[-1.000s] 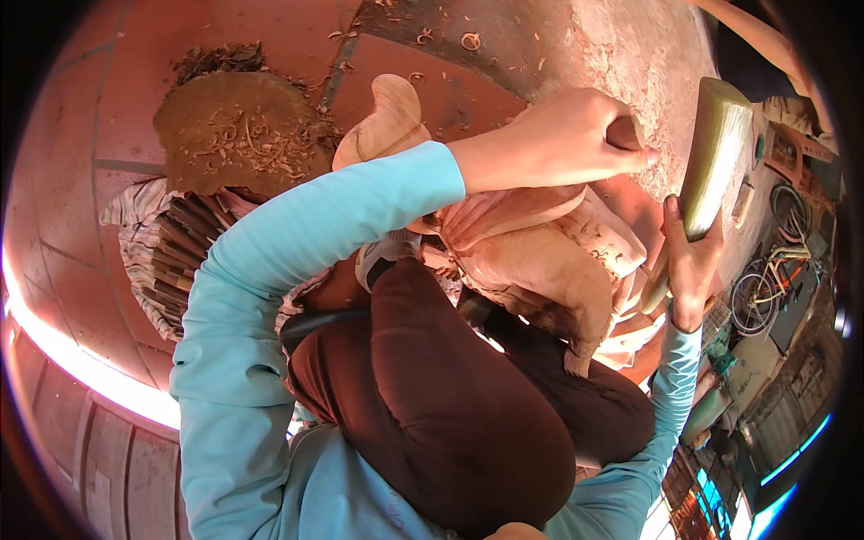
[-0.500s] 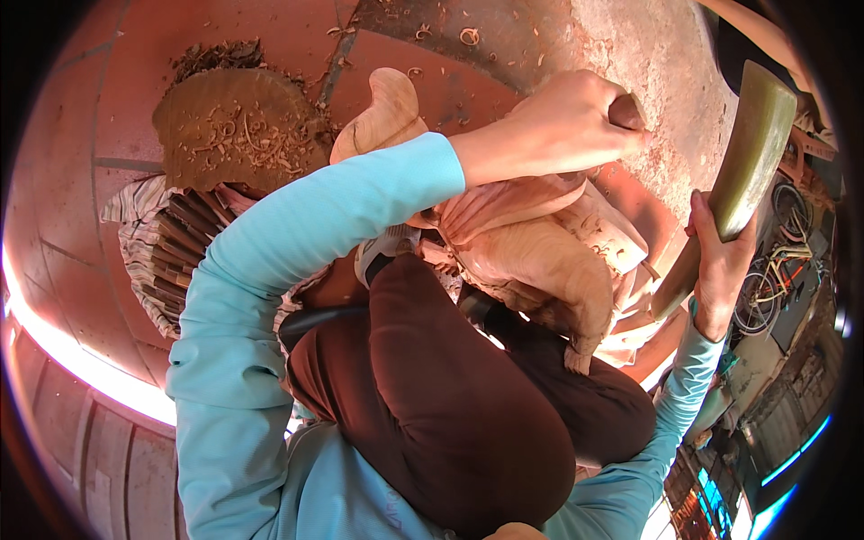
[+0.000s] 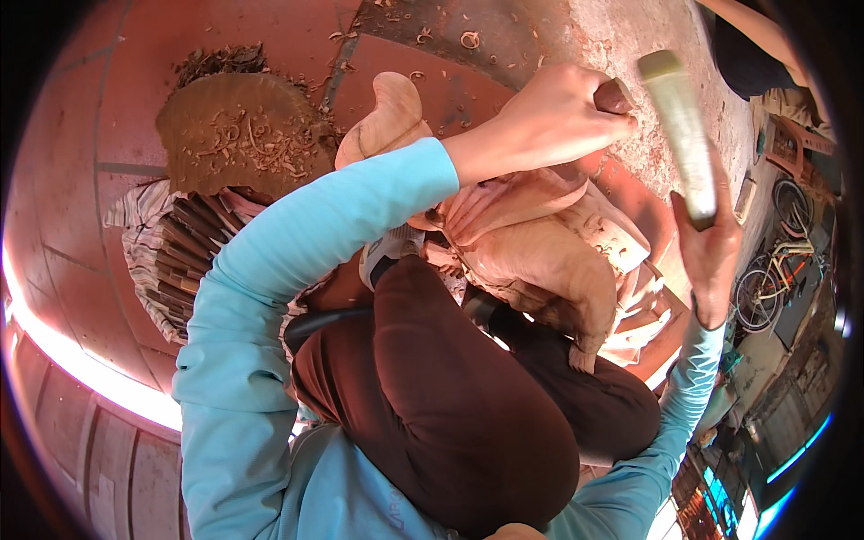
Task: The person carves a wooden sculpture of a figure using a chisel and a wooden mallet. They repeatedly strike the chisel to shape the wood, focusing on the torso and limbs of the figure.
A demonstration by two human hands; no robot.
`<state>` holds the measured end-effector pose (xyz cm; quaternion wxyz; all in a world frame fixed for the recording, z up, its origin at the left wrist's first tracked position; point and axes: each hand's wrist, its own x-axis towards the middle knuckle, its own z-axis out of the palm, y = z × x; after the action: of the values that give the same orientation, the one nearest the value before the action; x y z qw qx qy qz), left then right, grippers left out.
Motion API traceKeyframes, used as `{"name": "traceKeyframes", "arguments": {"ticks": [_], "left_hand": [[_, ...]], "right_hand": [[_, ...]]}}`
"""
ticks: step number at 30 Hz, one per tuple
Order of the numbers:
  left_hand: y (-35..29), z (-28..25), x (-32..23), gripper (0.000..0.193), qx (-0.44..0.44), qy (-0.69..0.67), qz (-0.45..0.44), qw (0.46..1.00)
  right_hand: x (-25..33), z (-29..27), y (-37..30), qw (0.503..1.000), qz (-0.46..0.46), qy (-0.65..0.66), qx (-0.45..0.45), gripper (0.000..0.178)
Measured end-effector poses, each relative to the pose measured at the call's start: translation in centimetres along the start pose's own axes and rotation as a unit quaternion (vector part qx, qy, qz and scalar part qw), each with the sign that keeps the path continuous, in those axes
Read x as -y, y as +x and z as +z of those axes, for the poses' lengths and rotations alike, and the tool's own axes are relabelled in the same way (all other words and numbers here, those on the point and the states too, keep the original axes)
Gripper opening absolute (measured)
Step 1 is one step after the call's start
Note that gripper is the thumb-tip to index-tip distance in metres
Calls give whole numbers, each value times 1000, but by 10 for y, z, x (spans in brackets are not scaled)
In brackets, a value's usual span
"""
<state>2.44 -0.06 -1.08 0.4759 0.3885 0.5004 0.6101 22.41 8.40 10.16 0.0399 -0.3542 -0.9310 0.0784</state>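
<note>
Left fingers (image 3: 614,130) wrap brown handle (image 3: 614,96), lower end hidden; mallet (image 3: 683,135) blurred.

Head cam, wide fisheye, faces dn; hands (image 3: 562,117), lap (image 3: 468,387) close.

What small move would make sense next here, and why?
Probably a tap of the green club against the brown handle: the right hand grips the club, raised close to the handle's exposed end, while the left hand is wrapped around that handle beside the carved wood.
</note>
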Motion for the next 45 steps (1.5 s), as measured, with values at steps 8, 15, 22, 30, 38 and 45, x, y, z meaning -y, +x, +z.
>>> {"name": "traceKeyframes", "arguments": {"ticks": [8, 15, 22, 30, 38, 45], "left_hand": [[-4, -3, 0, 28, -4, -24, -29, 999], [-11, -11, -8, 26, -22, -43, -45, 998], [-11, -13, -3, 31, -74, -39, -30, 996], [-15, -18, -3, 21, -64, -121, -58, 989], [-14, -17, 1, 20, -60, -104, -43, 992], [-15, -18, -3, 19, -32, -144, -31, 989]], "right_hand": [[11, -2, 5, 997, -52, -23, 49, 65], [14, -12, 22, 961, 176, 206, -48, 20], [15, -15, 30, 999, 11, 38, -3, 43], [27, -5, 37, 993, -112, 10, 39, 59], [34, -11, 36, 993, -6, 9, 120, 61], [37, -8, 35, 997, 63, 31, 39, 60]]}}
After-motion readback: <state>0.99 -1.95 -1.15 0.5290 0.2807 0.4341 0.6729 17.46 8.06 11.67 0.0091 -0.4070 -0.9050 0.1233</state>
